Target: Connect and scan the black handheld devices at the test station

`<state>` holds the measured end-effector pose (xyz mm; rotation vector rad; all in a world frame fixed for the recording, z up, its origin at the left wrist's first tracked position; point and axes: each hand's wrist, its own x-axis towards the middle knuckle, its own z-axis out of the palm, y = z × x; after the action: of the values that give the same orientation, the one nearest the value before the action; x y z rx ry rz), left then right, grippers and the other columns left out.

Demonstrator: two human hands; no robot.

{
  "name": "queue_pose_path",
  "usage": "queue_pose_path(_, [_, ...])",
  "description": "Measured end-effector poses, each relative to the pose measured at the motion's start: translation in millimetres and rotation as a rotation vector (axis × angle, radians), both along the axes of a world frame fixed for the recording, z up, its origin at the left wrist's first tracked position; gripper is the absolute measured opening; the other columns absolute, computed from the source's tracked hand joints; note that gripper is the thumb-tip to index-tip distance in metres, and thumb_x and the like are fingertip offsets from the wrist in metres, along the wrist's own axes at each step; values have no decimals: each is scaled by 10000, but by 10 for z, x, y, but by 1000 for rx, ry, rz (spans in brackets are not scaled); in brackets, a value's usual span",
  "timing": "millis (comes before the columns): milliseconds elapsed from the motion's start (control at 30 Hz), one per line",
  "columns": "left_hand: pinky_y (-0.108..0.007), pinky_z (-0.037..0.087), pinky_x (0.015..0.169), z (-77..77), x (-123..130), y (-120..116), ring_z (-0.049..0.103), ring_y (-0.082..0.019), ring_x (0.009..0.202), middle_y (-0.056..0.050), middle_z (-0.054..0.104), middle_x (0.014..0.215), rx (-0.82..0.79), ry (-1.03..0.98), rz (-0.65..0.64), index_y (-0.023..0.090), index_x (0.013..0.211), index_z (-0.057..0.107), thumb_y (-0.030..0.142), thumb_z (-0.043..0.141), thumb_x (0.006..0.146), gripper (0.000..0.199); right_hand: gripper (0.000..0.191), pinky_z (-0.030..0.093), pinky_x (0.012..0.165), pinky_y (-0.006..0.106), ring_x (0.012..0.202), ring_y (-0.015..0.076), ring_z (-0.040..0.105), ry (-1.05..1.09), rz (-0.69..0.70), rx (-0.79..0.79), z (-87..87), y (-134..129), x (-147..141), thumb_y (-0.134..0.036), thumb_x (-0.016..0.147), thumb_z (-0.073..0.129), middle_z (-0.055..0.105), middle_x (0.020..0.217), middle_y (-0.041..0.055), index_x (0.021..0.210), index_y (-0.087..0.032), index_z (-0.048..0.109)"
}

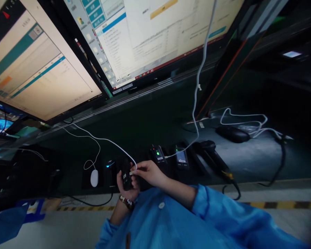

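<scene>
Our left hand (126, 188) is wrapped around a small black device (125, 176). Our right hand (149, 173) pinches the white cable's plug (132, 173) against it.

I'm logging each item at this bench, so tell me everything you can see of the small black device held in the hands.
The black device is a small, slim, oblong handheld unit, apparently plastic, held roughly upright above the dark bench. The left hand wraps it from below and behind. The right hand pinches the plug of a white cable at its side; whether the plug is seated cannot be told. No lit indicator shows on it, unlike the docked unit with green lights nearby. Finer markings are too dim to read.
</scene>
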<state>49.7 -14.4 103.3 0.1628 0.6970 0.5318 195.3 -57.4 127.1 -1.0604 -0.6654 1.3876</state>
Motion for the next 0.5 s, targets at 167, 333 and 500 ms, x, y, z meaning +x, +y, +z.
queue_pose_path(167, [-147, 418, 428, -1, 13, 45, 564, -80, 485, 2, 609, 590, -72, -21, 6, 161, 816, 639, 401, 707, 657, 296, 336, 533, 603, 276, 605, 146, 644, -150, 2, 38, -9, -17, -5, -489, 686, 706, 689, 703, 23, 772, -164, 699])
queue_pose_path(333, [-187, 467, 435, 55, 112, 6, 615, -117, 508, -19, 661, 633, -74, 150, 162, 149, 858, 657, 364, 618, 727, 254, 180, 529, 609, 257, 638, 147, 654, -316, -21, 41, -1, -26, 37, -342, 739, 658, 702, 723, 39, 743, -169, 707])
queue_pose_path(500, [-233, 498, 479, -35, 162, -23, 610, -124, 511, -18, 671, 650, 18, 261, 235, 170, 837, 662, 336, 585, 771, 195, 135, 495, 521, 231, 536, 127, 614, -268, 1, -47, -80, 26, 56, -282, 726, 649, 675, 624, 10, 734, -154, 692])
